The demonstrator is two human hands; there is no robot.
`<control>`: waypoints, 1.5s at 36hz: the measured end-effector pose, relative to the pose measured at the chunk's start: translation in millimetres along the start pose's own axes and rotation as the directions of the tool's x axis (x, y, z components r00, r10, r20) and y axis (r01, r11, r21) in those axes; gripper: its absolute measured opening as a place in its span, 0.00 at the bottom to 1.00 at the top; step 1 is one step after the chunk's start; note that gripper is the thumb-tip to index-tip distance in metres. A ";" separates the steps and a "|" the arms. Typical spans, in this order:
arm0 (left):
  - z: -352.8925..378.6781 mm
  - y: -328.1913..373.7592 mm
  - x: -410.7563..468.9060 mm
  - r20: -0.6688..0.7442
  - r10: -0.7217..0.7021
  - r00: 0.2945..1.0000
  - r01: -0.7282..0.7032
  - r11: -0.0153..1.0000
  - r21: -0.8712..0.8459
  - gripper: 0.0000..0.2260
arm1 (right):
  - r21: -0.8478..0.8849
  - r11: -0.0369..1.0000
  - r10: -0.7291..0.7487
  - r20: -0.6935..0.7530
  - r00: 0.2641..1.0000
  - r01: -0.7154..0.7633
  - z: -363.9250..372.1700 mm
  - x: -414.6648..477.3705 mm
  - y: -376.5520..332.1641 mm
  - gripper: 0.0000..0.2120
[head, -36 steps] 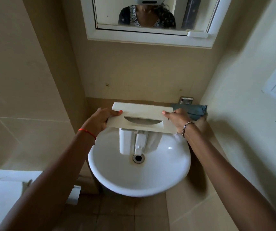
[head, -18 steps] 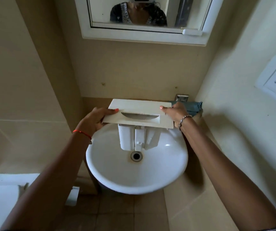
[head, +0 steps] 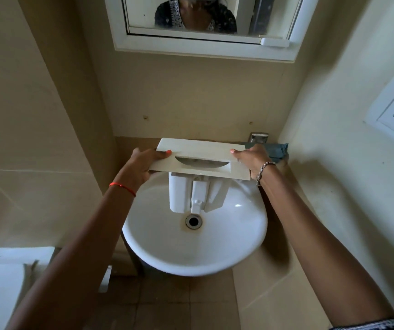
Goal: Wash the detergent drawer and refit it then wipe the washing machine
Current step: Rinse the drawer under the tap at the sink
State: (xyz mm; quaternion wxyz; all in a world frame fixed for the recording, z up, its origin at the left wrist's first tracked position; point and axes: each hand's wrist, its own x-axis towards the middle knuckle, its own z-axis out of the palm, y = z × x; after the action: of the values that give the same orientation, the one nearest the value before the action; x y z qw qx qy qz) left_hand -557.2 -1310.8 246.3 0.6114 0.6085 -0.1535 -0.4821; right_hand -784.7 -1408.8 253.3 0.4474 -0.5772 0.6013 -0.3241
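1. The white sink is nearest. Its drain sits right under the drawer, likely so rinse water and residue drop straight in.
2. The detergent drawer is held front panel up, with its compartments pointing down into the basin.
3. The left hand grips the panel's left end with the thumb on top. The right hand grips the right end, so the drawer spans between them.
4. Just behind the right hand lie a blue cloth and the tap, the cloth probably kept for wiping.
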 end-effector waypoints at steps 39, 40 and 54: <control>-23.3 -21.3 -19.7 -0.036 0.046 0.998 -0.045 0.999 0.025 0.07 | -0.056 0.995 -0.075 0.087 0.993 0.080 8.8 -15.1 -4.5 0.23; -27.2 -19.4 -24.9 -0.060 0.063 0.996 -0.063 0.998 0.006 0.08 | -0.027 0.996 -0.086 0.105 0.991 0.089 11.1 -16.6 -8.8 0.24; -166.9 -2.9 -141.7 -0.307 0.273 0.912 -0.296 0.955 -0.028 0.05 | 0.275 0.961 -0.191 0.567 0.801 0.035 101.1 -116.8 -76.0 0.18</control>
State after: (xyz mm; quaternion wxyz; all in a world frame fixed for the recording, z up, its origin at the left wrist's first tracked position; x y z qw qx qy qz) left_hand -498.3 -1100.7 264.8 0.7133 0.6225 -0.1279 -0.2955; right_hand -669.6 -1290.4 302.0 0.6605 -0.6229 0.3512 -0.2288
